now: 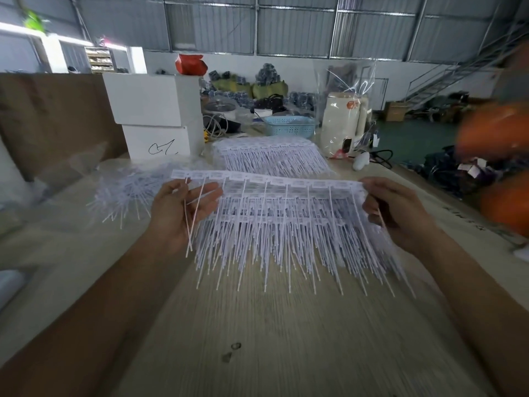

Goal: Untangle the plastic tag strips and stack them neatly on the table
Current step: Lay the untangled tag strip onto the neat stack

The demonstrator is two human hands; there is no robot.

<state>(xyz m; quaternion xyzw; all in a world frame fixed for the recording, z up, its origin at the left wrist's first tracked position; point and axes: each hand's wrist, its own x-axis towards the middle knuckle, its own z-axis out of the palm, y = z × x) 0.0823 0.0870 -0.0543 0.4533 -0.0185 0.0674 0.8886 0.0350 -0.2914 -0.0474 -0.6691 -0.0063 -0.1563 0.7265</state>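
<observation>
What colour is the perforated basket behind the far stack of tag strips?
Light blue; the basket shows in the head view, beyond the far stack of tag strips.

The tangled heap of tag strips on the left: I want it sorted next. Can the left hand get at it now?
Probably not yet: the left hand holds the strip spanning both hands. The tangled heap lies just beyond it, nothing between.

Both hands (183, 209) (392, 209) raised, palms up, fingers curled.

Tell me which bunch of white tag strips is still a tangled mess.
The loose heap of tag strips at far left, its tails splaying everywhere. The far stack and the stack between the hands lie aligned.
</observation>
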